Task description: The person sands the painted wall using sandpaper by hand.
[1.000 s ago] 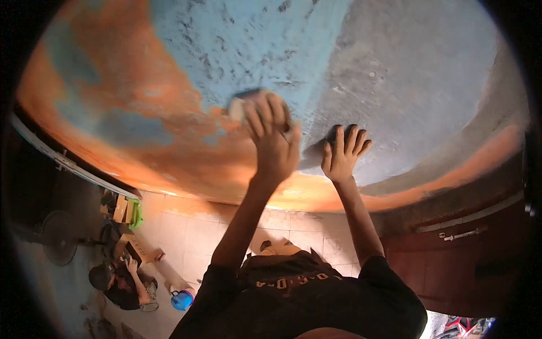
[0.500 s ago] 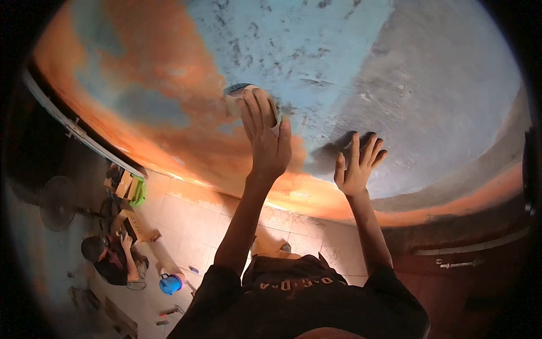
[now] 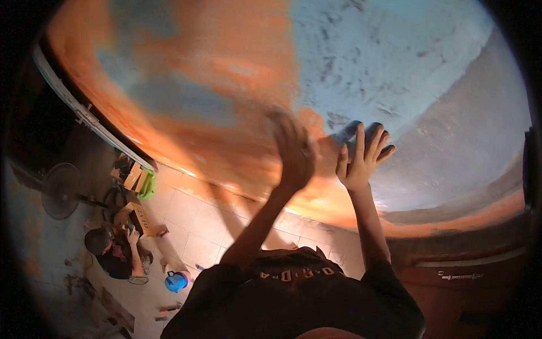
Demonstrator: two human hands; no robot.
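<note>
My left hand [image 3: 293,155] is up against the painted wall [image 3: 226,68], smeared by motion over an orange patch. The pale piece of sandpaper under its fingers in the earlier frame is too blurred to make out now, though the hand keeps its pressed shape. To the right, my right hand [image 3: 361,161] is open, fingers spread, with its tips at the wall where orange, blue and grey paint meet. Dark scuffed marks [image 3: 344,51] show on the light blue area above it.
At lower left, a person [image 3: 116,254] sits low beside an open cardboard box [image 3: 138,220]. A blue jug [image 3: 175,281], a green bag [image 3: 147,183] and a fan [image 3: 62,191] are nearby. Pale tiles [image 3: 192,212] cover the floor below the wall.
The view has shifted left, so the wall appears further right. My left hand has moved across the wall and is blurred. My right hand stays spread beside it.
</note>
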